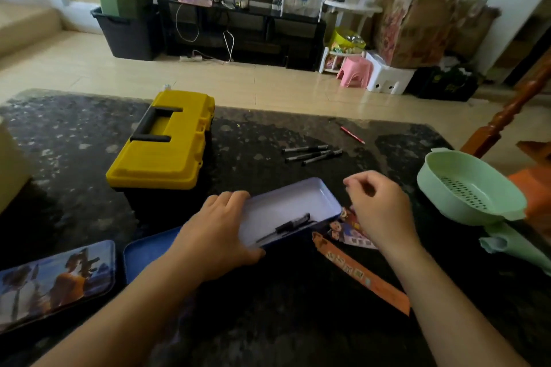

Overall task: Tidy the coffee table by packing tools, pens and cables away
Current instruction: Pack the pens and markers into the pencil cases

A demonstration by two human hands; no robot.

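on the coffee table [268,331] the left hand [217,232] grips one end of the open tin [286,202], one pen [293,223] lying inside, while the right hand [378,202] hovers beside it loosely curled and seemingly empty, so pen-packing looks underway and the three pens [311,153] beyond need fetching.

The one head-worn wide-angle camera looked forward and down from just above and behind the person's forearms, close over the dark speckled stone coffee table [298,322]. The left hand [217,235] gripping the open lilac metal pencil tin [286,205] sat near the middle of the frame, with the right hand [378,205] just right of that grip. Beyond the grip the view reached past the closed yellow plastic toolbox [167,143] to the beige tiled floor [268,83] and the low black cabinet [244,30] at the far wall, while right of the grip the mint-green plastic colander [468,188] lay near the frame's edge.
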